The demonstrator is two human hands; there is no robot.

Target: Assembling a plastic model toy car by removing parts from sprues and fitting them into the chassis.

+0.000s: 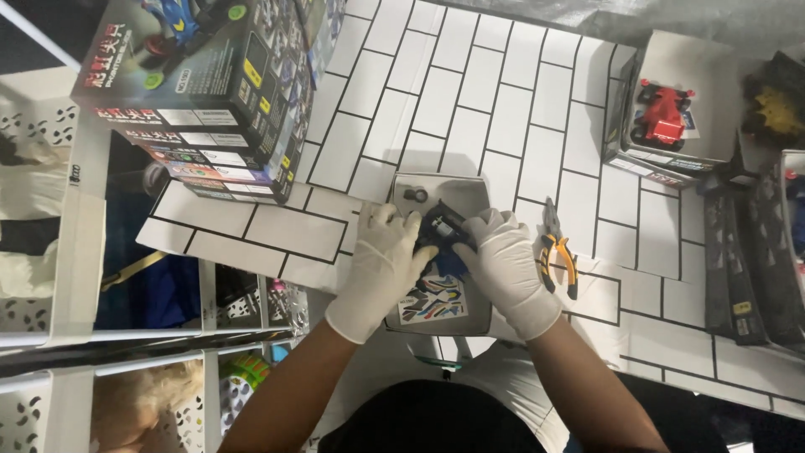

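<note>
Both my hands wear white gloves and meet over a shallow grey tray (470,195) on the white tiled tabletop. My left hand (381,264) and my right hand (506,267) together grip a small black toy car chassis (440,231) with a silver motor part. A small dark wheel (415,195) lies in the tray's far corner. A colourful sticker sheet (434,299) rests in the tray's near end, below my hands.
Yellow-handled pliers (558,252) lie just right of my right hand. A stack of toy car boxes (201,101) stands at the far left. An open box with a red toy car (662,113) sits far right, dark boxes (746,260) beside it. White storage bins (50,277) fill the left.
</note>
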